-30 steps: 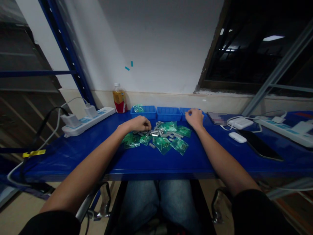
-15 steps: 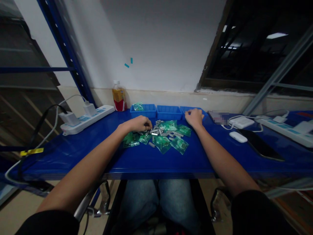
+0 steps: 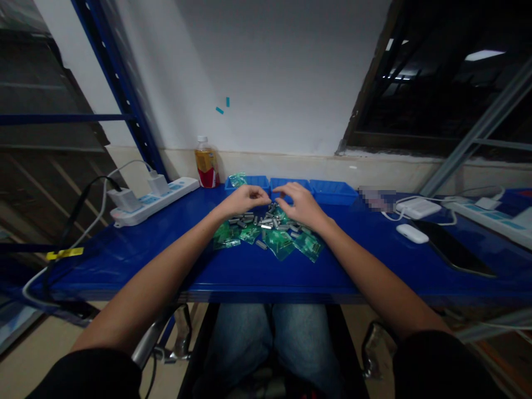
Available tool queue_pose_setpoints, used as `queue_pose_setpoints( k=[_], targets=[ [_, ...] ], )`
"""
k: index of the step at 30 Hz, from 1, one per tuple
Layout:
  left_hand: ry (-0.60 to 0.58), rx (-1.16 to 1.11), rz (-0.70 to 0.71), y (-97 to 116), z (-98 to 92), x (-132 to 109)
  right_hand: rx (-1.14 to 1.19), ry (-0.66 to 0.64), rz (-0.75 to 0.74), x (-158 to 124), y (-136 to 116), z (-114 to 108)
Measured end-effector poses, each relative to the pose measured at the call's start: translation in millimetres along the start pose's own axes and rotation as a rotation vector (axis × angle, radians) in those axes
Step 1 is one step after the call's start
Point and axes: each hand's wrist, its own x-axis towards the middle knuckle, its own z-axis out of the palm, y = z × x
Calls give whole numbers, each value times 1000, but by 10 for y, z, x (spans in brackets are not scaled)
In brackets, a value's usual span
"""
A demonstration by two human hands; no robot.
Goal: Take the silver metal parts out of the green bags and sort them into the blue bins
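My left hand (image 3: pixel 246 200) hovers over a pile of small silvery metal cylinders (image 3: pixel 266 224) on the blue table, its fingertips pinched together; what they hold, if anything, is too small to make out. Facing it, my right hand (image 3: pixel 300 205) is held with thumb and fingers curved and apart, nothing visible between them. The fingertips of both hands nearly meet, in front of the middle blue bin (image 3: pixel 286 182). Several small green-tinted clear bags (image 3: pixel 279 244) lie around and under the cylinders, some with small parts inside.
A left blue bin (image 3: pixel 261 182) with a green bag (image 3: pixel 238 179) and a right blue bin (image 3: pixel 332 191) stand along the wall. Left are a drink bottle (image 3: pixel 206 163) and a power strip (image 3: pixel 153 204). Right are a phone (image 3: pixel 455 246), a white case (image 3: pixel 412 233) and another power strip (image 3: pixel 494 219).
My right hand has moved left from the right bin to meet my left hand. My left hand has risen from the cylinders and shifted slightly right.
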Motion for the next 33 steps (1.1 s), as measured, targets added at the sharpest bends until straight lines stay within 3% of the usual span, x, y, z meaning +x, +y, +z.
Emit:
queue_pose_setpoints(
  k=[3, 7, 11, 19, 23, 33],
  targets=[
    [-64, -56, -45, -1, -14, -17, 19, -47, -81, -6, -181, 115],
    [-149, -73, -77, -34, -10, -34, 34, -56, -66, -40, -192, 167],
    [-77, -66, 0, -45, 25, -28, 6, 12, 42, -40, -142, 169],
    [47, 255, 216, 145, 137, -78, 7, 83, 137, -35, -55, 230],
    [70, 301, 139, 160, 136, -71, 46, 87, 139, -45, -58, 218],
    [-10, 18, -17, 78, 91, -20, 65, 93, 23, -44, -134, 145]
  ],
)
